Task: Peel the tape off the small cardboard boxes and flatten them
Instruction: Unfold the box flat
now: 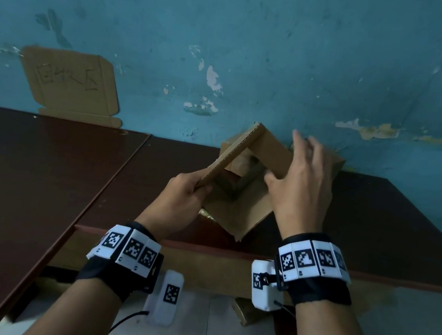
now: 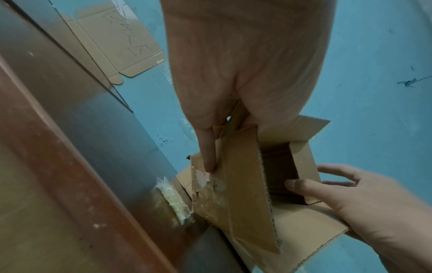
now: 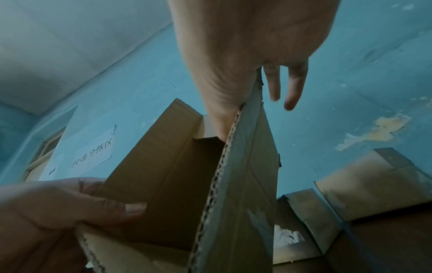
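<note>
I hold a small brown cardboard box in the air over the dark table, its flaps open and its inside showing. My left hand pinches the left panel near its lower corner, the index finger lying along the outside by torn tape residue. My right hand holds the right wall, thumb inside and fingers nearly straight on the outside. In the right wrist view the box shows its corrugated edge, with the left hand at its lower end.
More cardboard boxes stand against the blue wall behind the held one. A crumpled wad of clear tape lies on the table under the box. A flattened, hand-lettered cardboard sheet leans on the wall at the left.
</note>
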The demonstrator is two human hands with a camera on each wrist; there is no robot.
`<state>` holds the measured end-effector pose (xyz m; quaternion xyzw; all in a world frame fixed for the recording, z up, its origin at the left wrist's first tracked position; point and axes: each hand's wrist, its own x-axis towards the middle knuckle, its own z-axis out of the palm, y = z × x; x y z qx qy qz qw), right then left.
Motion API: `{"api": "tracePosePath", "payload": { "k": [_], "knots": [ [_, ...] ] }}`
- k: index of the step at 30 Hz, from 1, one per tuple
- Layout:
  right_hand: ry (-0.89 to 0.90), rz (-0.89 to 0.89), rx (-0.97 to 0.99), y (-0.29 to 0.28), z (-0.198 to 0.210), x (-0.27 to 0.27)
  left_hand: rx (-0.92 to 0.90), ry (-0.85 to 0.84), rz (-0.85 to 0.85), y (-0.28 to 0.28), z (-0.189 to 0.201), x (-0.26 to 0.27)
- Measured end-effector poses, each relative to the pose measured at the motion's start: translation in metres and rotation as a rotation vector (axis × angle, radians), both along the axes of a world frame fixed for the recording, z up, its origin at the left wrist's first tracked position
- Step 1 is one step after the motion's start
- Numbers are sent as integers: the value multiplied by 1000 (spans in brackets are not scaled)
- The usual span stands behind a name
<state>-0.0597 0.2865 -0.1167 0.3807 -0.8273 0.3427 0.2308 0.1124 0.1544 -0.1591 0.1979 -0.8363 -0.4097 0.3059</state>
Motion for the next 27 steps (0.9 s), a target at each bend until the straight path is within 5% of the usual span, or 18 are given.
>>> {"api": "tracePosePath", "payload": {
  "k": [7, 15, 20, 27],
  "knots": [
    [-67, 256, -139, 1, 1, 8, 40, 48, 24, 3, 10, 5],
    [-242, 313, -295, -2, 2, 2, 127, 89, 25, 4, 13, 5],
    [-488, 526, -398, 2, 8, 3, 257, 169, 40, 4, 15, 5],
    [-543, 632, -486, 8, 10, -4, 469, 340, 67, -2, 25, 12]
  ]
}}
